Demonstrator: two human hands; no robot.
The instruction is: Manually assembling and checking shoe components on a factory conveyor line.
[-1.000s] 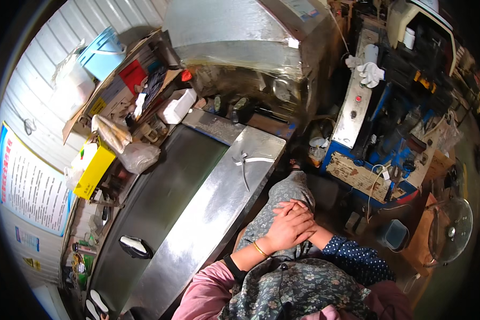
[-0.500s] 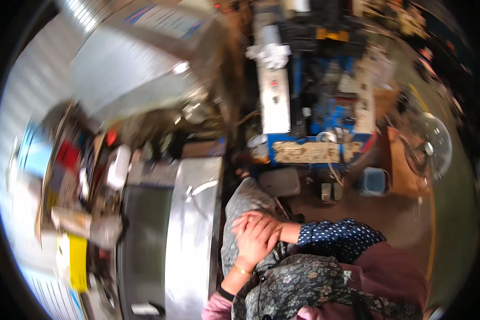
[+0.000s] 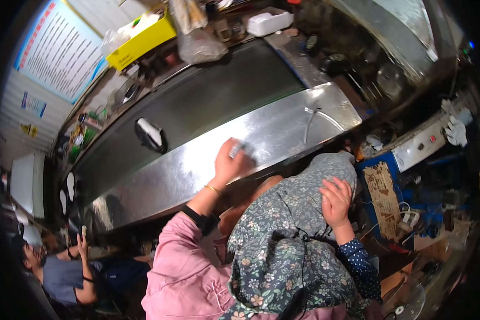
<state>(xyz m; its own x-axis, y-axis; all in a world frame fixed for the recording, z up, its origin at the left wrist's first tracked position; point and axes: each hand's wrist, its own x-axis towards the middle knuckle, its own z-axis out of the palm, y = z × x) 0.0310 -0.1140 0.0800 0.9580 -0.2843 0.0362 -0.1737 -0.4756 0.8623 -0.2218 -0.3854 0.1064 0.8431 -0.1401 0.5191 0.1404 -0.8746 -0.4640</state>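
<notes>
My left hand (image 3: 231, 164) is over the shiny metal ledge (image 3: 181, 173) at the near side of a dark conveyor belt (image 3: 208, 90). Its fingers are bent and smeared by motion; a grey patch shows among them, too blurred to name. Above my floral apron (image 3: 298, 218), my right hand (image 3: 336, 202) is raised with its fingers stretched out and nothing held. A black shoe with a white inside (image 3: 151, 133) lies on the belt, left of my left hand. Toward the ledge's right end lies a thin pale tube or cord (image 3: 325, 118).
Behind the belt are a yellow box (image 3: 142, 44), a clear plastic bag (image 3: 201, 48) and a white tray (image 3: 269, 22). More shoes (image 3: 69, 186) are at the belt's left end, near another person (image 3: 64, 274). On the right stands a blue machine with a white control panel (image 3: 418, 148).
My clasped hands have come apart. The left has reached over the metal ledge; the right is raised above the apron. My view has swung left, bringing the belt to the middle and the shoe fully into sight.
</notes>
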